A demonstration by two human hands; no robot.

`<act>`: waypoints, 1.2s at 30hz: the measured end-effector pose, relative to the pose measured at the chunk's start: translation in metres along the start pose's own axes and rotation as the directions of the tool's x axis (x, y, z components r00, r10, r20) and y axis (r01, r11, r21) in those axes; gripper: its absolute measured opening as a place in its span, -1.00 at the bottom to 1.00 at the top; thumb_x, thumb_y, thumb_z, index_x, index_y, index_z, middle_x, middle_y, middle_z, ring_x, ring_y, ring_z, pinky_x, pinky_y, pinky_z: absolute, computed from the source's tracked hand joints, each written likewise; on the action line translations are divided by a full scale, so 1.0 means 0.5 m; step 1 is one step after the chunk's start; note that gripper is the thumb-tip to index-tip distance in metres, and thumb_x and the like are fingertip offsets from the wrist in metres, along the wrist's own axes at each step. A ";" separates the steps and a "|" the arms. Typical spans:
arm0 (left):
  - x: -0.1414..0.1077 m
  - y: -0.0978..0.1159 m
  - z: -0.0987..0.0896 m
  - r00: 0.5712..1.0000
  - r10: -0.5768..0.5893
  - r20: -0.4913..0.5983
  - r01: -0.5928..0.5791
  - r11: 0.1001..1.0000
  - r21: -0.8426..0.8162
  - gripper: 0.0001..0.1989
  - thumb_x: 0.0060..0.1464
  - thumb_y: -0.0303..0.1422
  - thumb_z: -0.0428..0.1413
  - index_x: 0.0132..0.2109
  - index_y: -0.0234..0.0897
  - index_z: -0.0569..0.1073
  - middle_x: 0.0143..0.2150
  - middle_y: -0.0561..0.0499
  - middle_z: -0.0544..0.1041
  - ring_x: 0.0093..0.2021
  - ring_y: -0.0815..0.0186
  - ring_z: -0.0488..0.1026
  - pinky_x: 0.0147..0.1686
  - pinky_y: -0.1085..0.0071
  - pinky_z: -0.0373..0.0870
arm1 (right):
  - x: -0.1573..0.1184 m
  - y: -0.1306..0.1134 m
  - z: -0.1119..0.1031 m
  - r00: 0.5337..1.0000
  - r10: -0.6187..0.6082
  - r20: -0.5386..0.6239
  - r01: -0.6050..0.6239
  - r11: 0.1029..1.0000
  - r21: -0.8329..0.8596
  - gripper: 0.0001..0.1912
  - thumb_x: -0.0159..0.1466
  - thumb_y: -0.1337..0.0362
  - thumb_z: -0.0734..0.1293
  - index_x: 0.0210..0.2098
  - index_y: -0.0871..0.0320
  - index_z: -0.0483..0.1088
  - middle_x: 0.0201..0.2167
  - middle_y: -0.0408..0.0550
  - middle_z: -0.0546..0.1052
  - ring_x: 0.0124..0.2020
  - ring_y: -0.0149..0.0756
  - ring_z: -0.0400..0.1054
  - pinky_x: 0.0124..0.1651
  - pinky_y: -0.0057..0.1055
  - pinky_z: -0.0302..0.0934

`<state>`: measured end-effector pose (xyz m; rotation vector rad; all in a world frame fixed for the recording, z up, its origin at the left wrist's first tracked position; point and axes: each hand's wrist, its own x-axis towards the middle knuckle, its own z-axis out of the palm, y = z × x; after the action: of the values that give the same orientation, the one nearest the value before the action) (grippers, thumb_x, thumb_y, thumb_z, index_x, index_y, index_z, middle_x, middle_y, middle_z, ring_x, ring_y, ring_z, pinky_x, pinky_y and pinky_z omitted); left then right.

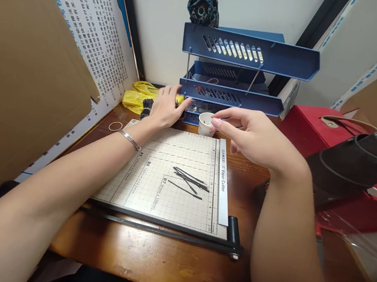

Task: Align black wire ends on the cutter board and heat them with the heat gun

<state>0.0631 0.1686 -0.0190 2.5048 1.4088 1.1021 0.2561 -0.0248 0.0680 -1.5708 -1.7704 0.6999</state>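
Note:
My left hand (165,108) reaches past the far edge of the paper cutter (154,169), fingers spread and thumb apart. Just left of it is a bundle of thin black strips (146,108), partly hidden by the hand. My right hand (251,135) has thumb and index finger closed at the right rim of a small white paper cup (206,125). A few dark bits show inside the cup. Several thin black strips (190,182) lie loosely crossed on the cutter's gridded board.
A yellow plastic bag (139,98) lies behind the bundle, and a pale rubber band (115,126) left of the cutter. Blue tiered trays (250,52) stand at the back. A red box (303,127) and a black wrapped roll (364,157) flank the right side.

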 end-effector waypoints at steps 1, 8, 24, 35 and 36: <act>-0.008 0.013 -0.014 0.999 0.019 -0.042 -0.019 1.000 0.004 -0.38 0.35 0.08 -0.07 0.34 -0.20 0.23 0.41 -0.23 0.27 0.41 -0.02 0.14 0.40 0.06 0.04 | 0.000 0.000 0.001 1.000 0.003 0.004 -0.003 1.000 -0.003 -0.71 0.39 0.08 0.34 -0.06 0.12 0.57 -0.30 -0.06 0.56 -0.51 -0.49 0.24 -0.43 -0.43 0.20; -0.122 0.174 -0.146 0.967 0.213 0.139 -0.215 0.977 0.000 -0.68 0.39 -0.15 -0.04 -0.23 -0.20 0.49 -0.22 -0.04 0.59 -0.13 0.15 0.49 -0.09 0.23 0.34 | -0.017 0.006 0.006 0.999 -0.024 -0.031 0.021 0.994 -0.106 -0.72 0.39 0.07 0.32 -0.20 0.13 0.58 -0.38 -0.08 0.53 -0.47 -0.43 0.23 -0.39 -0.41 0.08; -0.249 0.161 -0.159 0.648 0.559 0.518 -0.610 0.788 -0.087 -0.86 0.29 -0.41 0.12 -0.24 -0.22 0.57 -0.32 0.02 0.58 -0.28 0.23 0.46 -0.18 0.22 0.11 | -0.147 0.082 0.112 0.986 0.167 0.003 -0.163 0.968 -0.193 -0.86 0.22 0.20 0.38 -0.33 0.08 0.58 -0.68 -0.31 0.07 -0.60 -0.48 -0.07 -0.43 -0.40 -0.12; -0.260 0.171 -0.150 0.600 0.550 0.581 -0.620 0.779 -0.097 -0.82 0.31 -0.46 0.07 -0.24 -0.22 0.56 -0.29 0.00 0.60 -0.25 0.22 0.49 -0.19 0.24 0.14 | -0.154 0.097 0.123 0.983 0.184 -0.004 -0.179 0.947 -0.266 -0.83 0.20 0.24 0.35 -0.38 0.09 0.62 -0.67 -0.24 0.16 -0.58 -0.43 -0.03 -0.39 -0.38 -0.09; -0.261 0.172 -0.148 0.605 0.545 0.580 -0.611 0.785 -0.101 -0.81 0.31 -0.46 0.07 -0.24 -0.23 0.56 -0.28 0.00 0.60 -0.25 0.23 0.49 -0.19 0.25 0.15 | -0.153 0.097 0.124 0.983 0.182 -0.008 -0.178 0.948 -0.264 -0.83 0.20 0.24 0.35 -0.37 0.09 0.62 -0.68 -0.24 0.15 -0.58 -0.44 -0.04 -0.39 -0.38 -0.09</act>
<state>0.0377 -0.0019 -0.0037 3.0808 0.4865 0.1812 0.2438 -0.0920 -0.0181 -1.9299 -1.8060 0.5791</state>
